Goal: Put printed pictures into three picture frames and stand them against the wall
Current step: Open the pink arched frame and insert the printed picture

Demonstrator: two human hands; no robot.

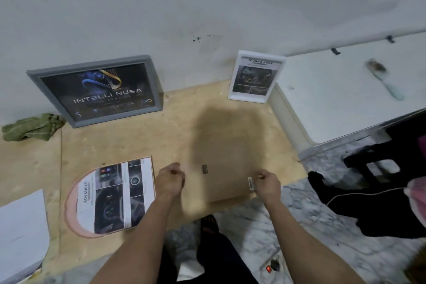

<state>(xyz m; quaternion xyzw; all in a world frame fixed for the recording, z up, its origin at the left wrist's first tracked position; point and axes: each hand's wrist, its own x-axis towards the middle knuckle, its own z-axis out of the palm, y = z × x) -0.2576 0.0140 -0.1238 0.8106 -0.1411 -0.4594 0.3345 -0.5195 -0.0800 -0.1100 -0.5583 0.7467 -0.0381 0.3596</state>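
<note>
A grey frame (96,91) with a dark "INTELLI NUSA" picture leans on the wall at the left. A white frame (254,76) with a "TOUGH & AGILE" print leans on the wall at the right. A third frame lies face down on the plywood, its brown back board (221,145) up, with a small metal hanger in its middle. My left hand (170,180) grips its near left edge and my right hand (267,183) grips its near right edge by a white label. A printed "ADVANCED" picture (115,196) lies on a pink board to the left.
A green rag (32,128) lies by the wall at far left. White paper (20,226) sits at the near left. A white chest with a brush (385,78) on it stands at right. Dark cloth, a black stool (368,159) and a power strip (272,267) sit on the marble floor.
</note>
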